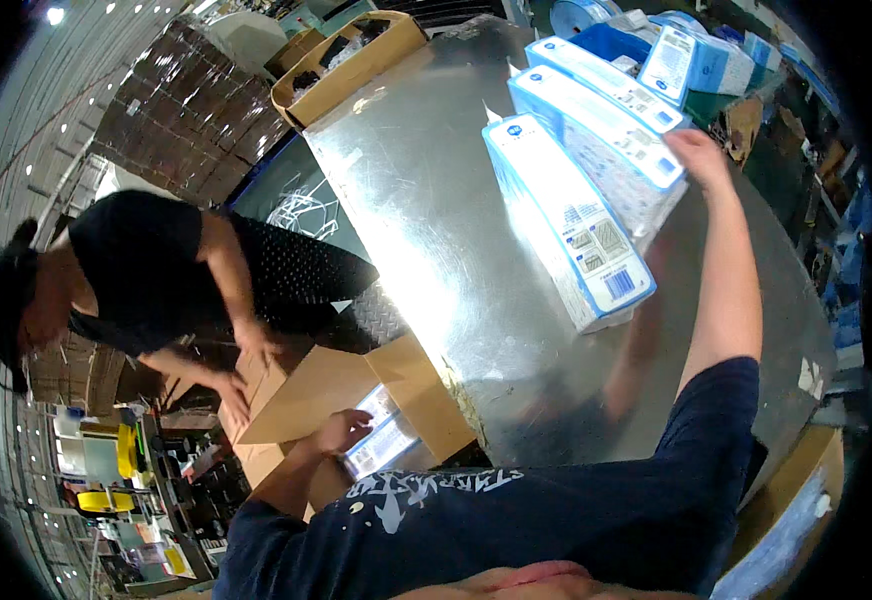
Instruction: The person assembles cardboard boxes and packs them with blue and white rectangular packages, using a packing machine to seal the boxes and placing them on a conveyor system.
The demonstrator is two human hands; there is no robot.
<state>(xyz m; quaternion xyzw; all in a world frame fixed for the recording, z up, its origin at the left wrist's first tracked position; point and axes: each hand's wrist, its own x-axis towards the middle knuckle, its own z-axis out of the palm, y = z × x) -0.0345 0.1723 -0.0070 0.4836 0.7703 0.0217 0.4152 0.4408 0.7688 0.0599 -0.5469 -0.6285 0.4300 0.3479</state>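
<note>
Several long white packs with light-blue edges lie slanted side by side on a shiny metal table. My right hand (701, 158) is bent round the near end of the farthest pack (606, 85) in the row, beside the middle pack (601, 130). Closer to me rests the front pack (568, 215), with small pictures and a barcode on its near end. On my left, my left hand (344, 432) reaches into an open cardboard box (421, 395). Its fingers are apart, over a white-and-blue pack (384, 440) inside the box.
A co-worker in dark clothes and a cap (136, 265) bends beside the box, hands at its flaps. A carton of dark items (351, 65) sits at the table's (396, 200) far edge. More packs (671, 65) and a blue bin (611, 45) stand at far right. Another carton (791, 510) is near right.
</note>
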